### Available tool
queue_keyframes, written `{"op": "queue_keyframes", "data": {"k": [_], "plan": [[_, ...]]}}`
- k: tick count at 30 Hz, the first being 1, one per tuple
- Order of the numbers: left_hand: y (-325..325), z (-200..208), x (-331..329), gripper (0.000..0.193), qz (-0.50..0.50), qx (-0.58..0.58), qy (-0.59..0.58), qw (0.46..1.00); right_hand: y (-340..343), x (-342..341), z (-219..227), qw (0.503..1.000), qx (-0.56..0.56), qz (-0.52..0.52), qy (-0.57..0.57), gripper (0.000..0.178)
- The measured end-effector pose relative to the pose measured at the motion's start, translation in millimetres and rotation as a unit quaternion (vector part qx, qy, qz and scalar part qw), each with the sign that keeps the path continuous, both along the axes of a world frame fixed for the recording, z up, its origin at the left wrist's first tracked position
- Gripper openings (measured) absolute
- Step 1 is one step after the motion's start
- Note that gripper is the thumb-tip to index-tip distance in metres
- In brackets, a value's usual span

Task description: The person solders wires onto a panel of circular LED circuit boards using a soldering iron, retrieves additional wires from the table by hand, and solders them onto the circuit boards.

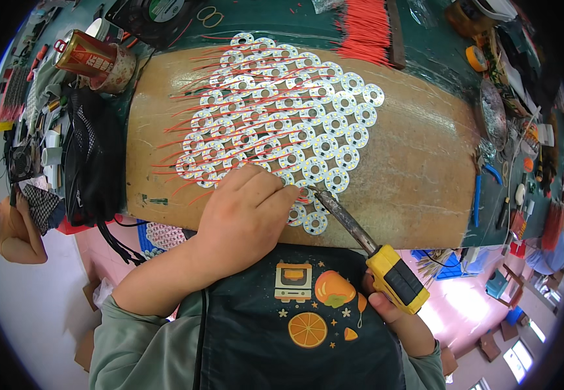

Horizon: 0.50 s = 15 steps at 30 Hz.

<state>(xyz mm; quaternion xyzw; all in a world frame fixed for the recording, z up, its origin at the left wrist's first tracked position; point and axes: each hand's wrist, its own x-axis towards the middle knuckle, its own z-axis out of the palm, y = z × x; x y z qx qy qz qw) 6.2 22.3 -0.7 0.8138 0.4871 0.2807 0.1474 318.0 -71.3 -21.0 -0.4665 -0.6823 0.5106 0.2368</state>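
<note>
Round white ring-shaped LED boards (325,146) lie in close slanting rows on a brown board (418,175). Thin red wires (184,123) stretch over many of them and stick out past the left side. My left hand (243,214) is closed low over the nearest rows, its fingertips pinched around a red wire whose end shows beside them; the rest of the grip is hidden. In my right hand (386,309) is a yellow-and-black soldering iron (395,276), held by its handle. Its tip meets the boards just right of my left fingertips.
A bundle of red wires (365,29) lies at the back beside a dark bar. Blue-handled pliers (477,188) and a metal dish (492,114) sit at right. A red-gold can (87,53) and a black mesh bag (93,153) stand left. Another person (18,227) is far left.
</note>
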Motion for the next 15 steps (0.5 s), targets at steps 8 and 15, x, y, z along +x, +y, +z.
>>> {"op": "queue_keyframes", "data": {"k": [8,15], "plan": [[-1.0,-1.7,-0.5,0.028,0.000,-0.001,0.013,1.000,2.8,-3.1,-0.1,1.000,-0.004,-0.004,0.022,0.027],[-1.3,-1.6,-0.1,0.027,0.000,-0.001,0.018,1.000,3.0,-5.2,2.6,0.999,-0.012,-0.024,0.026,0.025]]}}
